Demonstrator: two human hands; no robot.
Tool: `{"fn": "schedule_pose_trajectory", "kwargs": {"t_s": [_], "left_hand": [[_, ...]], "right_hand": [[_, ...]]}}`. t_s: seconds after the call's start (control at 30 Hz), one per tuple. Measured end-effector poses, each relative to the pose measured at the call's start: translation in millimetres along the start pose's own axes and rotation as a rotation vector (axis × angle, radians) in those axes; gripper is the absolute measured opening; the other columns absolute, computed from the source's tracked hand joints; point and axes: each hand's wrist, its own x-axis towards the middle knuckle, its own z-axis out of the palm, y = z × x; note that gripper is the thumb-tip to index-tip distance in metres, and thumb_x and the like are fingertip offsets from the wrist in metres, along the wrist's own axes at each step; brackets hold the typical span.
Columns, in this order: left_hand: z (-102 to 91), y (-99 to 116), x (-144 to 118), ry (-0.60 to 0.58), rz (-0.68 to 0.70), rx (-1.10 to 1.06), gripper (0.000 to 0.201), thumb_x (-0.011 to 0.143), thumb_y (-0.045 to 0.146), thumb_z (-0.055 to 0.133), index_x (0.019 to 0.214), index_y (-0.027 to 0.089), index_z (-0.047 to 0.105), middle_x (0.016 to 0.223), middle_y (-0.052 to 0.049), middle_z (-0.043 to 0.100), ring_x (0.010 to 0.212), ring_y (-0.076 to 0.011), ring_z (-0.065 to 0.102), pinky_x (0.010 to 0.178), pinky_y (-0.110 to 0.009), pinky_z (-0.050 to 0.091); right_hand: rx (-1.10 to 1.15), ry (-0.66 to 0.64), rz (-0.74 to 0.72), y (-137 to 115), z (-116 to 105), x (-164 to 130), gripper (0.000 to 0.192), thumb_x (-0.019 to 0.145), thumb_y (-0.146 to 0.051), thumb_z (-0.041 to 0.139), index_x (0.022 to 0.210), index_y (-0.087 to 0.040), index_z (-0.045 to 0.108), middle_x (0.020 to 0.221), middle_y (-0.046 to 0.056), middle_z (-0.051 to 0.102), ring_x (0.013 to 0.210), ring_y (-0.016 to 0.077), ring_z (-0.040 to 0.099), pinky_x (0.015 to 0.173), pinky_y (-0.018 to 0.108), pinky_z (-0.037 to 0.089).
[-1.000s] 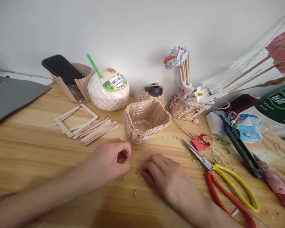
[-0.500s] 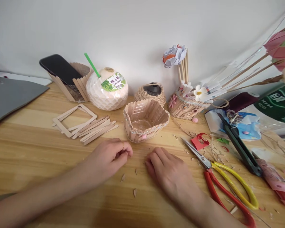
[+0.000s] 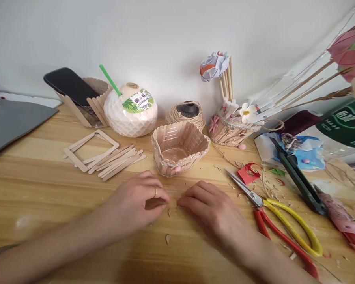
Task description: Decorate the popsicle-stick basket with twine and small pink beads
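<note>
My left hand (image 3: 136, 202) rests on the wooden table (image 3: 47, 189) with its fingers curled in against the thumb; nothing shows in its grip. A ring sits on one finger. My right hand (image 3: 213, 209) lies palm down a little to the right, fingers bent, tips touching the table. Small wood chips (image 3: 167, 238) lie scattered between and below the two hands. Just beyond the hands stands a small basket (image 3: 179, 152) made of craft sticks. Red and yellow scissors (image 3: 284, 225) lie right of my right hand.
Loose craft sticks (image 3: 120, 161) and a stick frame (image 3: 90, 150) lie at the left. Behind are a phone (image 3: 66, 85) in a stick holder, a coconut drink (image 3: 130, 112), a twine ball (image 3: 185, 112) and a decorated holder (image 3: 229, 132). A black cutter (image 3: 298, 179) lies right.
My left hand has slid a little toward me and to the right. My right hand's fingertips have shifted left, so the two hands are closer together.
</note>
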Motion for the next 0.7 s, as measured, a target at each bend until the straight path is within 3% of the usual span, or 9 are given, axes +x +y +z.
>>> {"fn": "schedule_pose_trajectory", "kwargs": {"t_s": [0.4,0.7], "left_hand": [[5.4,2.7,-1.5,-0.045,0.010,0.099,0.009,0.076,0.015,0.062,0.069,0.018,0.066,0.069,-0.001,0.066,0.079,-0.0191,0.052,0.069,-0.031,0.042],[10.1,5.3,-4.7,-0.018,0.034,0.146,0.014,0.080,0.014,0.057,0.070,0.017,0.067,0.066,-0.001,0.064,0.078,-0.0194,0.051,0.066,-0.030,0.043]], "right_hand": [[0.039,0.123,0.114,-7.5,5.6,1.3,0.017,0.087,-0.017,0.050,0.077,-0.016,0.063,0.074,0.004,0.059,0.072,0.0155,0.052,0.062,0.026,0.043],[0.112,0.106,0.061,-10.1,12.9,3.7,0.018,0.088,-0.015,0.047,0.078,-0.016,0.062,0.074,0.003,0.058,0.072,0.0145,0.052,0.064,0.026,0.042]]}}
